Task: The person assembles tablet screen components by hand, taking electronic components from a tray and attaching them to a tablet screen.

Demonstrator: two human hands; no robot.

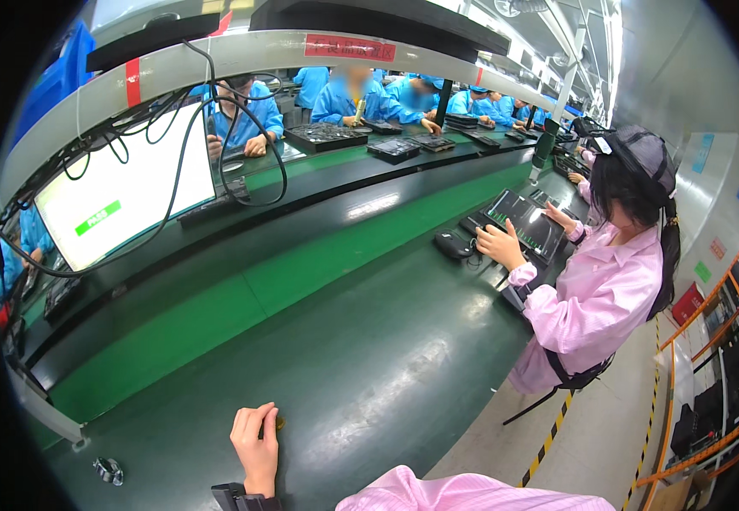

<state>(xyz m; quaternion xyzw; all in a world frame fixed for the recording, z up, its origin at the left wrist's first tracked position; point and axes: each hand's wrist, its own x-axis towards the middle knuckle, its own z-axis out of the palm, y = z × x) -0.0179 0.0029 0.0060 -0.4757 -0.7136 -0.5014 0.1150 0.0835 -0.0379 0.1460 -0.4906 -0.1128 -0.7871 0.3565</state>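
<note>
My left hand [255, 444] is over the near part of the dark green table [369, 358], with a black band round its wrist. Its fingers are curled together toward the thumb. Beside the fingertips, a small gold-coloured piece [281, 422] shows at the table surface; whether the fingers pinch it is hidden. My right hand is out of sight. Only a pink striped sleeve [471, 492] appears at the lower edge. Left of my hand lies a small silver and dark crumpled-looking item [108, 470], too small to name.
At the right, a person in pink [599, 281] holds a dark panel [527, 223] near a black mouse [453, 244]. A lit monitor [131, 187] and hanging cables [186, 145] are at the left. Across the green line, people in blue handle dark trays [327, 136].
</note>
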